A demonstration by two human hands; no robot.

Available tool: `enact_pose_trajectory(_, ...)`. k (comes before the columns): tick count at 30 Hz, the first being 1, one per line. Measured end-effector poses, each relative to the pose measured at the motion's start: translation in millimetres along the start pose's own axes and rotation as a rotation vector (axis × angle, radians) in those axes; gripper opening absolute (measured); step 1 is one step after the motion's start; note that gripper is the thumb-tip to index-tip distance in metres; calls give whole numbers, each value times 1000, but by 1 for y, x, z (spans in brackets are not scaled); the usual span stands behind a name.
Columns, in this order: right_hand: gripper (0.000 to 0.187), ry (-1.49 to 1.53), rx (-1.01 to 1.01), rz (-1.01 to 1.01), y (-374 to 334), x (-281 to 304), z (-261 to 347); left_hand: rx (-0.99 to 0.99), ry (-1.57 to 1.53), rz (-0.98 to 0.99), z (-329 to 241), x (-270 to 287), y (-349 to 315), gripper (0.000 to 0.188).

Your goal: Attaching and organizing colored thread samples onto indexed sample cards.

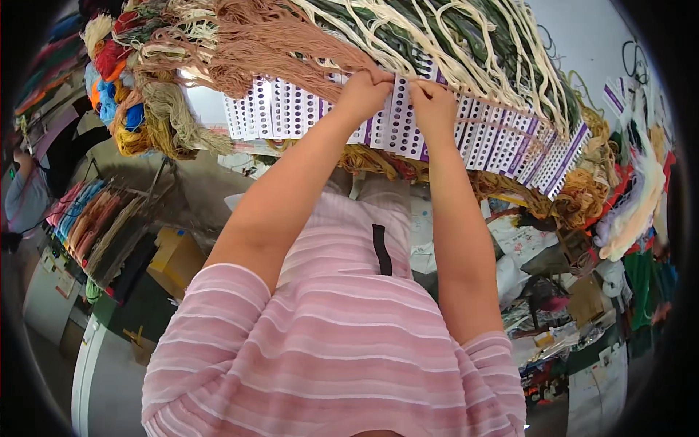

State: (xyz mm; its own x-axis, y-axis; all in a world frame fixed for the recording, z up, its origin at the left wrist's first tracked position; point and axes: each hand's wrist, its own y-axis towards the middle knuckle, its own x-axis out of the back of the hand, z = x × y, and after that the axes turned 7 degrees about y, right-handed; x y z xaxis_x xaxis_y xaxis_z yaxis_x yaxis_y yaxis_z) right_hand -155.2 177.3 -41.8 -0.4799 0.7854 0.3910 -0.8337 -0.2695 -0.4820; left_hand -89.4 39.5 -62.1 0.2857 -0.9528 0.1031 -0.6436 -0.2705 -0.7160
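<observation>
A row of white and purple cards punched with holes [277, 113] lies along the near edge of the table, partly overlapping. My left hand [364, 95] is closed in a pinch at the top of one middle card [400, 120], where brownish-pink yarn [291, 54] runs up to its fingers. Just to the right, my right hand [435, 105] is also pinched, close to the same card's upper edge. What sits between its fingertips is too small to make out. Cream yarn [444, 73] and dark green yarn [484, 51] spread beyond the hands.
Bundles of coloured yarn [135, 116] are heaped at the table's left end. Ochre yarn [371, 160] hangs beneath the cards' near edge. Pale skeins [633, 197] hang at the right. Lower left are a rack of skeins [95, 226] and a cardboard box [175, 262]. Another person's arm [25, 167] shows far left.
</observation>
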Motion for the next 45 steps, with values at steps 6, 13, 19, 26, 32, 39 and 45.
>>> enact_pose_trajectory(6, 15, -4, -71, -161, 4, -20, 0, 100, 26, 91, -15, 2, 2, 16)
enact_pose_trajectory(13, 13, -53, 333, -158, -14, -22, -6, 29, 22, 55, 3, 4, 20, 18)
enact_pose_trajectory(19, 24, -577, 413, -109, -14, 16, 4, 131, -90, -209, -25, 29, -7, 20)
enact_pose_trajectory(26, 7, -777, 684, -150, -7, 27, 9, -91, -891, 318, -24, 53, -23, 7)
enact_pose_trajectory(32, 10, -332, 705, -69, -4, 17, 5, -240, -49, 278, -26, 4, -4, 11)
enact_pose_trajectory(39, 7, -547, 465, 45, 17, 6, -27, -229, 8, -93, -58, 101, -32, 10)
enact_pose_trajectory(45, 10, -578, 341, 47, 13, 0, -20, -529, -223, -447, -116, 248, -45, 16)
